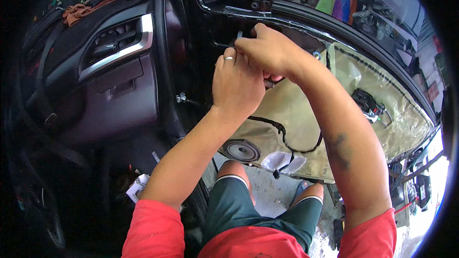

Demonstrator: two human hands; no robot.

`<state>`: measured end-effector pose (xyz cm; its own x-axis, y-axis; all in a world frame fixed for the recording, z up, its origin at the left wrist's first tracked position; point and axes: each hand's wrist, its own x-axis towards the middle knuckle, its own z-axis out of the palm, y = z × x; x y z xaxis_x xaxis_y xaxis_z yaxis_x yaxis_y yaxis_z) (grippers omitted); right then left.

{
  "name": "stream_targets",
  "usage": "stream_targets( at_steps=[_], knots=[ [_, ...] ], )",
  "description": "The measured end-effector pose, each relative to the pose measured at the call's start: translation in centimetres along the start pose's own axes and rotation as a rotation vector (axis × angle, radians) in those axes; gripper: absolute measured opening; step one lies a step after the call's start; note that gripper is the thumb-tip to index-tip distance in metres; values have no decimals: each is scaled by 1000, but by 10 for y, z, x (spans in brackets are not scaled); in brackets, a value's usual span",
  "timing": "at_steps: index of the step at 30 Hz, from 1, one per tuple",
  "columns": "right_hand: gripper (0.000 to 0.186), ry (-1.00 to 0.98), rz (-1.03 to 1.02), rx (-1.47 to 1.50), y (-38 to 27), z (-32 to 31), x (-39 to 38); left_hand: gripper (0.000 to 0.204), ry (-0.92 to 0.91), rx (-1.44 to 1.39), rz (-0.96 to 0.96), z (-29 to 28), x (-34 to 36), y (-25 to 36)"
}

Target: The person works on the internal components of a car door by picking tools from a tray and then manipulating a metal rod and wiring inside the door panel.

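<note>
My left hand (pixel 236 83), with a ring on one finger, is closed against the front upper corner of an opened car door whose inner trim is off. Right beside it and partly over it, my right hand (pixel 270 50) is closed, its fingers curled down at the same spot. A small pale piece (pixel 240 34) shows just beyond the knuckles. What either hand grips is hidden by the fingers. Beige plastic film (pixel 306 114) covers the bare door below the hands, and a black wiring harness (pixel 283 134) hangs across it.
A round speaker (pixel 241 151) sits low in the door. A black latch handle unit (pixel 367 102) hangs on the film farther right. To the left is the dashboard with an air vent (pixel 114 43) and cloths (pixel 98 5) on top. A door hinge check (pixel 180 97) lies between.
</note>
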<state>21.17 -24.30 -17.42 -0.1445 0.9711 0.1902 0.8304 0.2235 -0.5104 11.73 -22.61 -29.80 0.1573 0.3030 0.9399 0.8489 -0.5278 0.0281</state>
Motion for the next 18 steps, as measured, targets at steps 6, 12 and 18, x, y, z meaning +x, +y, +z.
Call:
stream_targets(
  at_steps=[6, 12, 18],
  knots=[
    [60, -40, 7, 97, -3, 1, 14, 22, -94, 1, -36, -3, 1, 3],
    [74, 14, -15, -113, -10, 3, 12, 17, -84, -5, -37, -5, -6, 2],
    [85, 97, 0, -249, -9, 7, 7, 24, 59, -29, 3, -1, -9, 6]
  ],
)
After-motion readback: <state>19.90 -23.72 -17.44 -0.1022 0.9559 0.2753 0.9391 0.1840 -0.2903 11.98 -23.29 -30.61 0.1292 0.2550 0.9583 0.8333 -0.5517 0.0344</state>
